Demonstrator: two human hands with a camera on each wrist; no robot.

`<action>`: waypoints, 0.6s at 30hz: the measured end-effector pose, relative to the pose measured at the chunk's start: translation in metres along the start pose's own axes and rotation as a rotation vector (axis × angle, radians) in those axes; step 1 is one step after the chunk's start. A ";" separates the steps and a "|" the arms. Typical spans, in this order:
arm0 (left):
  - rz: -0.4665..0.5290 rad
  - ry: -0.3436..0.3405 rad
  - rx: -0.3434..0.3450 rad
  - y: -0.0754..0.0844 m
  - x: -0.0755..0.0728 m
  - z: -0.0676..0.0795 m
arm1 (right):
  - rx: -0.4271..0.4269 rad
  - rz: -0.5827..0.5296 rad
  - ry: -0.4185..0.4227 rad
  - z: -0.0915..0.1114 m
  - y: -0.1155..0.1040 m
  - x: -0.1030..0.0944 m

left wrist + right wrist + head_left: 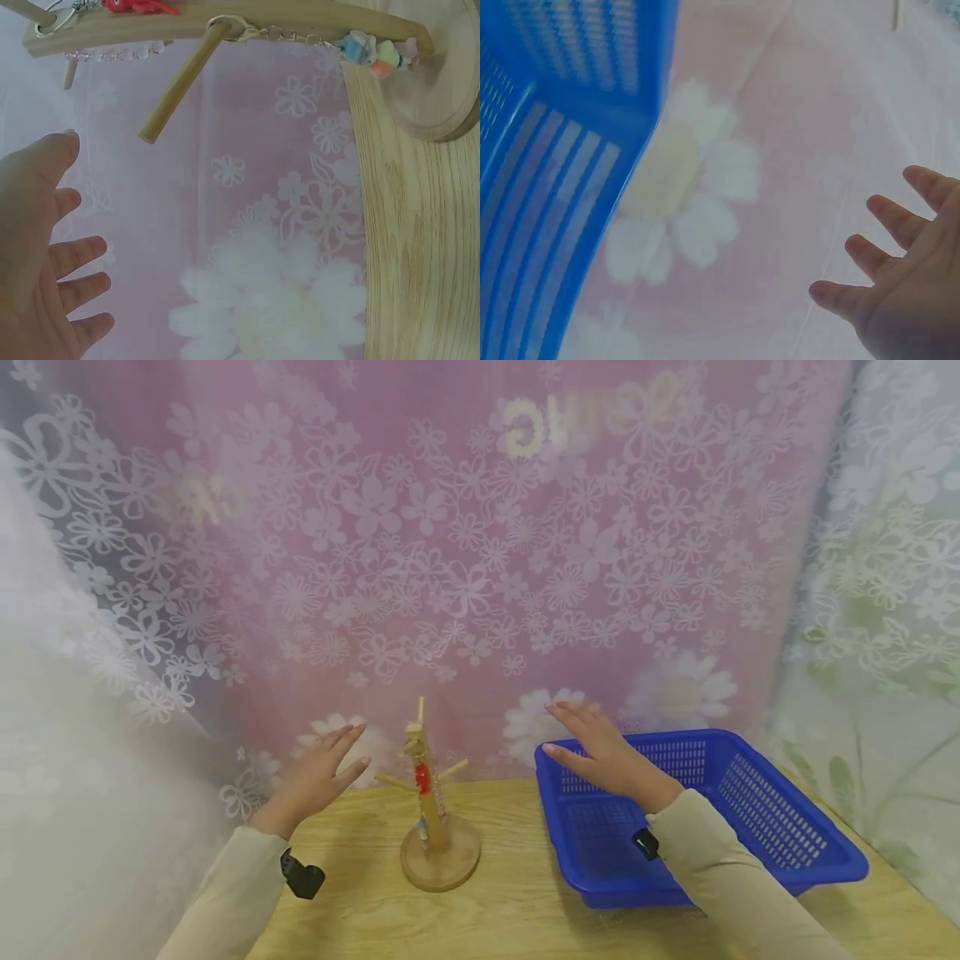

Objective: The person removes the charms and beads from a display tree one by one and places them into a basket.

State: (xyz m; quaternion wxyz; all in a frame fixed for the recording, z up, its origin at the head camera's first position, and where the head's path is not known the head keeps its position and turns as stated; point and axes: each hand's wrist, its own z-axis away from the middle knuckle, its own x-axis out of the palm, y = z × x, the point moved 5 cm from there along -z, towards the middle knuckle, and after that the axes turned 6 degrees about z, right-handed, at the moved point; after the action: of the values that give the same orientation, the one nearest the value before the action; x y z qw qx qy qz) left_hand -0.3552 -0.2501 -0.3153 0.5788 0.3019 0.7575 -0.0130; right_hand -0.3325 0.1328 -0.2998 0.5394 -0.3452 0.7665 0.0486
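A: State the position of the stand.

B: Stand point(435, 837) is upright on the table point(517, 902). Red charm point(422, 779) hangs against its upper part. Coloured charm point(367, 51) hangs by a ring from a peg point(180, 90), reaching down near the stand's base. Clear beads point(124, 55) hang beside the stand.

A: And the hands?

B: Left hand point(315, 777) is raised to the left of the stand, apart from it, fingers extended and spread. Right hand point(611, 756) is raised to the right of the stand, fingers likewise extended and spread, apart from the basket point(607, 894).

A: Surroundings?

B: Basket is blue, perforated, on the table right of the stand. Floral curtain point(480, 568) hangs behind the stand.
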 end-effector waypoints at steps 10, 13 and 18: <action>0.099 -0.012 0.016 0.006 0.010 0.004 | -0.041 -0.221 -0.015 0.001 -0.038 0.026; 0.148 -0.009 0.028 0.008 0.012 0.004 | -0.060 -0.250 0.013 0.001 -0.049 0.034; 0.204 0.014 0.077 0.013 0.017 0.001 | -0.052 -0.308 0.086 0.001 -0.064 0.048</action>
State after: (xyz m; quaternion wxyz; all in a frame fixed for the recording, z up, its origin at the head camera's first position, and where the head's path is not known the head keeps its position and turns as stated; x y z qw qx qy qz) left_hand -0.3510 -0.2321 -0.3261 0.5598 0.3995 0.7257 0.0188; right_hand -0.3032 0.0623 -0.3226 0.4981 -0.4742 0.7254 -0.0299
